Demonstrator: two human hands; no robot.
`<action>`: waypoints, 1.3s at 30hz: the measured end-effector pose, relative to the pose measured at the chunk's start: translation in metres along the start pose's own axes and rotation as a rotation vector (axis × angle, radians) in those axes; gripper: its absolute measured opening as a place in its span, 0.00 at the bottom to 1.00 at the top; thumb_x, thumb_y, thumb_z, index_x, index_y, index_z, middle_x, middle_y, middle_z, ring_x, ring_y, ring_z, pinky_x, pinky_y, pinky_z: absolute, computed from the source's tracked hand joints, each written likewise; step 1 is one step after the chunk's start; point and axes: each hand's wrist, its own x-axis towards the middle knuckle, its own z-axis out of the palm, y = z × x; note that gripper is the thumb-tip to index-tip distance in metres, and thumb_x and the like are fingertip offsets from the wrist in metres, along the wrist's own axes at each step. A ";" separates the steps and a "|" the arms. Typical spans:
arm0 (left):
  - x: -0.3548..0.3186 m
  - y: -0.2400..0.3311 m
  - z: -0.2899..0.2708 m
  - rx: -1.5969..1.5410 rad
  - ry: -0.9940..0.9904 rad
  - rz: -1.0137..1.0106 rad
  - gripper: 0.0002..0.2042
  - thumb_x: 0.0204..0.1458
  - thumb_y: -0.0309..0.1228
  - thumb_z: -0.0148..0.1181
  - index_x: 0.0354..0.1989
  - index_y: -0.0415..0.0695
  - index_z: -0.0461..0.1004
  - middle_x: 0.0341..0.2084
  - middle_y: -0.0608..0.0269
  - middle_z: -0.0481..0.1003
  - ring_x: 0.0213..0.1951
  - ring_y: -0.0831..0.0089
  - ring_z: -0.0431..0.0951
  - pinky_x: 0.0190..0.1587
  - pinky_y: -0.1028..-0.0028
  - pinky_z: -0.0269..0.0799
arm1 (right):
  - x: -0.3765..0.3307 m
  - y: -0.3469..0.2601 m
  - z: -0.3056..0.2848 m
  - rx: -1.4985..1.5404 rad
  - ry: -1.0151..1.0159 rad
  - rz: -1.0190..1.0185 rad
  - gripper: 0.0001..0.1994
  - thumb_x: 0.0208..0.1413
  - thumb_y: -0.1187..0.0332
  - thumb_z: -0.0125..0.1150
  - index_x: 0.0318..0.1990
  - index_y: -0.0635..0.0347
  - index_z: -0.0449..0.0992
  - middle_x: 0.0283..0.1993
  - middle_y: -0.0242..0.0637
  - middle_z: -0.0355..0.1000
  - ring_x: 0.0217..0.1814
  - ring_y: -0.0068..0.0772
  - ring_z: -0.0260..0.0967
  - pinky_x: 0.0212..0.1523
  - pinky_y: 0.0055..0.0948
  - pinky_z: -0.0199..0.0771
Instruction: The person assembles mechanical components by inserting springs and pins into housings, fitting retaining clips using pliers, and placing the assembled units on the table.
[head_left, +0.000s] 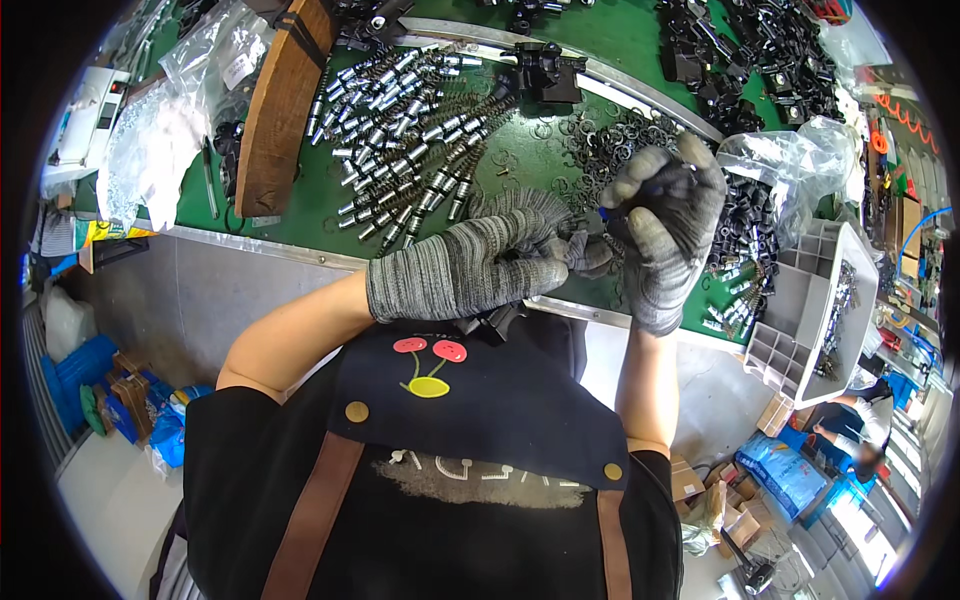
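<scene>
Loose metal parts cover a green-topped workbench (pixel 310 228) in a cluttered workshop, with a wooden board (pixel 280 115) upright on the left and a grey compartment tray (pixel 808 255) at the right edge. You work over the near edge in striped grey gloves. Your left hand (pixel 475 265) is partly closed, palm down, its fingers drawn together near your right hand; what it grips, if anything, cannot be told. Your right hand (pixel 682 232) is raised with its fingers curled and thumb bent inward, its hold likewise hidden. A black part (pixel 500 322) shows just below your left hand, against your apron (pixel 480 385); whether you grip it is unclear. Beyond your hands lie silver pins (pixel 395 155) with coil springs among them, a scatter of dark rings (pixel 605 140) and, to the right, a heap of black sleeves (pixel 740 220). By the look of it, much is left: these supplies lie plentiful and loose. A black housing (pixel 548 78) stands behind the pins, but whether it is finished cannot be judged.
</scene>
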 end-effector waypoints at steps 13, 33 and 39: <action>0.003 -0.004 0.011 0.533 0.122 0.194 0.18 0.58 0.37 0.62 0.52 0.40 0.70 0.31 0.59 0.78 0.28 0.66 0.79 0.33 0.67 0.76 | 0.037 -0.012 -0.008 0.017 -0.495 0.275 0.37 0.47 0.86 0.46 0.69 0.57 0.58 0.54 0.41 0.67 0.49 0.29 0.68 0.55 0.32 0.70; -0.001 0.013 -0.001 0.263 0.117 0.082 0.15 0.61 0.40 0.56 0.47 0.43 0.70 0.33 0.58 0.78 0.33 0.68 0.79 0.39 0.67 0.76 | 0.009 -0.019 -0.001 -0.087 -0.422 0.097 0.28 0.55 0.78 0.61 0.64 0.57 0.62 0.46 0.36 0.67 0.43 0.27 0.69 0.45 0.30 0.75; 0.017 -0.018 -0.003 -0.281 0.266 0.451 0.11 0.65 0.37 0.52 0.49 0.44 0.68 0.35 0.68 0.74 0.38 0.80 0.74 0.46 0.74 0.72 | 0.033 -0.080 0.064 0.111 -0.118 -0.119 0.28 0.56 0.61 0.69 0.60 0.57 0.65 0.39 0.32 0.65 0.34 0.23 0.64 0.32 0.25 0.70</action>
